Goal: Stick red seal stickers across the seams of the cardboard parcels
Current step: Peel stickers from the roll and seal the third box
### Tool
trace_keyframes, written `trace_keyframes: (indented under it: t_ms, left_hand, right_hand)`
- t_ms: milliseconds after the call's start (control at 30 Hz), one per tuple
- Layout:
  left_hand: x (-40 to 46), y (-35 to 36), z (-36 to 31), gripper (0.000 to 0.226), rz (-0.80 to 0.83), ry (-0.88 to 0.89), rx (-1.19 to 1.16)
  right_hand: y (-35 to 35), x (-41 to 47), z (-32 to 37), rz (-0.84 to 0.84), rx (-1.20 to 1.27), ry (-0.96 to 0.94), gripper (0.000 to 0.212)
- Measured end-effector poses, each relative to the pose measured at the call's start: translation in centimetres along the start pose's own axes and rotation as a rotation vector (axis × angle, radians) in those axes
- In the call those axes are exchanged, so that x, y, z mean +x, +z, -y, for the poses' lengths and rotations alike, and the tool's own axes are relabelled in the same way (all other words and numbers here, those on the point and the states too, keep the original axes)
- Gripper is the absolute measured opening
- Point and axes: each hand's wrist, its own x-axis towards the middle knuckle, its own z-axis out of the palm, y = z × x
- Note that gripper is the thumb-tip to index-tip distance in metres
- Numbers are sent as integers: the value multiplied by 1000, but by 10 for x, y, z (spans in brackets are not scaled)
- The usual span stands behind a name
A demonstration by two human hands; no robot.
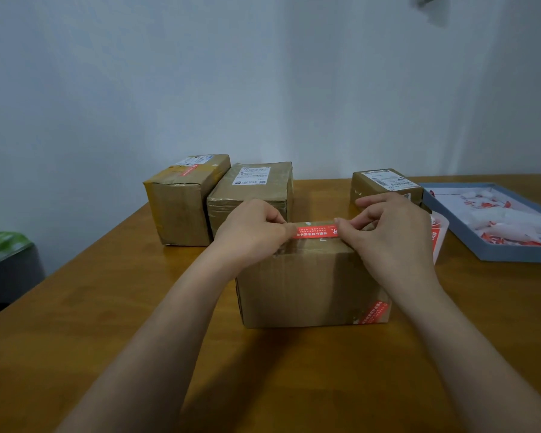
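Two hands at the near parcel on the wooden table: left hand and right hand, fingers pinched on opposite ends of a red seal sticker stretched over the parcel's top. Three more parcels toward 12 o'clock; grey tray at 2 o'clock.

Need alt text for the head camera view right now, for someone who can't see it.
Both hands, left hand and right hand, hold a red sticker by its ends over the top of the nearest box on a wooden table. Three more boxes stand behind.
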Motion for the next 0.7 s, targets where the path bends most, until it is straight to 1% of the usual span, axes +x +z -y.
trace_keyframes:
  t_ms: [700]
  left_hand:
    - [0, 1, -1, 21, 15, -10, 15]
  right_hand:
    - [-1, 0, 2, 42, -27, 11, 13]
